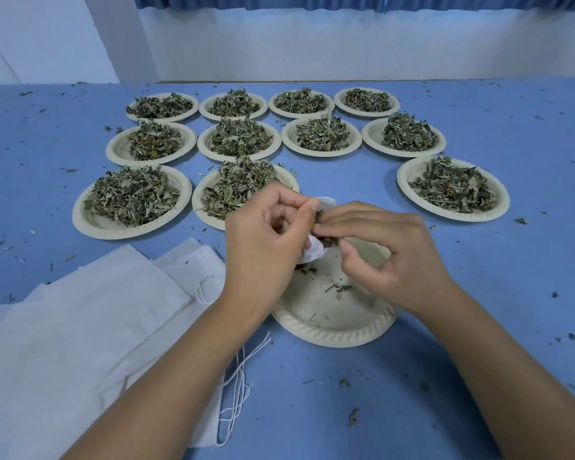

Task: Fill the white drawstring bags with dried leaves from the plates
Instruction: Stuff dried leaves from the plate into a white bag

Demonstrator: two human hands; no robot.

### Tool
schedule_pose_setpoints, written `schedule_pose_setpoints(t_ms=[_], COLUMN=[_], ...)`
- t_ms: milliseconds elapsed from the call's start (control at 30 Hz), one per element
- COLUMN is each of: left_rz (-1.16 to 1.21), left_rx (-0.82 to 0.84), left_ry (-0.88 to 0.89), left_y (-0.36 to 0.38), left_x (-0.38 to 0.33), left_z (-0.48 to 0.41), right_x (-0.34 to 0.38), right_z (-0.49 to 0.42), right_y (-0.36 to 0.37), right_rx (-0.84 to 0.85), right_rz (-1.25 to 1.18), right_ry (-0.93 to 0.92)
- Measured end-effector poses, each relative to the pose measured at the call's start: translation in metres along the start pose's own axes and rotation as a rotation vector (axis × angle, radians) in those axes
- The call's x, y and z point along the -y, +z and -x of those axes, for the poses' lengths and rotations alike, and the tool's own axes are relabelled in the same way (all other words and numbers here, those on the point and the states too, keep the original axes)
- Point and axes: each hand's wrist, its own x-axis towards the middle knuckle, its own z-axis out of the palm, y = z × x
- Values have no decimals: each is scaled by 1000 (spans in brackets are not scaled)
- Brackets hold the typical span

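A small white drawstring bag is bunched between both hands above a nearly bare cream plate that carries only a few leaf scraps. My left hand grips the bag's mouth from the left. My right hand pinches dried leaves at the bag's opening. Most of the bag is hidden by my fingers.
Several cream plates heaped with dried leaves stand in rows beyond my hands, the nearest just behind my left hand and another at the right. A pile of flat white bags with loose strings lies at the left. Leaf crumbs dot the blue table.
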Motion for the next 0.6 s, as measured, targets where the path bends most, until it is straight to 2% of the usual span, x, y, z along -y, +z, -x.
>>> schedule_pose_setpoints(t_ms=[100,267,300,333,400,433,533,600], left_rz=[-3,-28,-25,-20,-19,-20,-11,-8], left_rx=[-17,-105,-128,-146,-167,-172,-183,-187], left_ry=[-12,6,-2,-12,-31,-37,-43,-43], left_y=[-1,-2,-3,-4,-4,-4,-4,-4], left_x=[-1,-2,-3,-3,-4,-5,-5,-5], left_z=[-2,-3,-4,-5,-6,-6,-6,-6], right_x=[-2,-1,-4,-7,-11,-11,-7,-6], right_z=[0,-5,-5,-5,-3,-2,1,0], right_y=[-2,-22,-27,-30,-26,-20,3,12], right_rx=[142,-57,-19,93,418,523,574,455], right_rz=[28,-238,-233,-197,-105,-100,-184,-258], right_ry=[12,207,290,398,580,616,608,612])
